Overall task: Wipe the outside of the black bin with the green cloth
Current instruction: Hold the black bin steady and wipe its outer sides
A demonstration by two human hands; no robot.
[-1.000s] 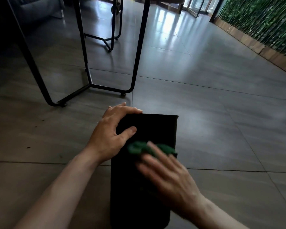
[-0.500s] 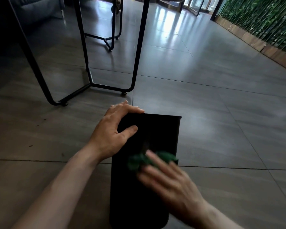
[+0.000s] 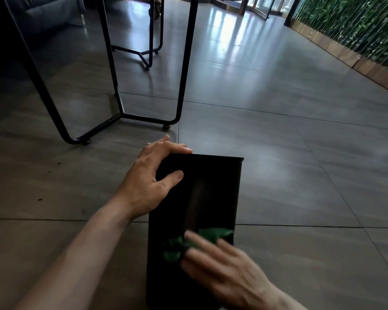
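Black bin (image 3: 213, 189): lay on tiled floor (image 3: 300, 175). Left hand (image 3: 150, 182): grip clenched on bin's far corner. Right hand (image 3: 224, 278): fingers flat, pressing green cloth (image 3: 213, 234) beneath them onto bin.

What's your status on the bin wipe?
Left hand gripping the far end of the bin. Right hand pressing cloth flat on its upper side. Nothing in the way.

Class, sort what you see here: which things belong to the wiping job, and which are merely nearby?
In use:
black bin
green cloth
left hand, steadying the bin
right hand, pressing the cloth

Nearby:
black table legs
sofa
plant wall
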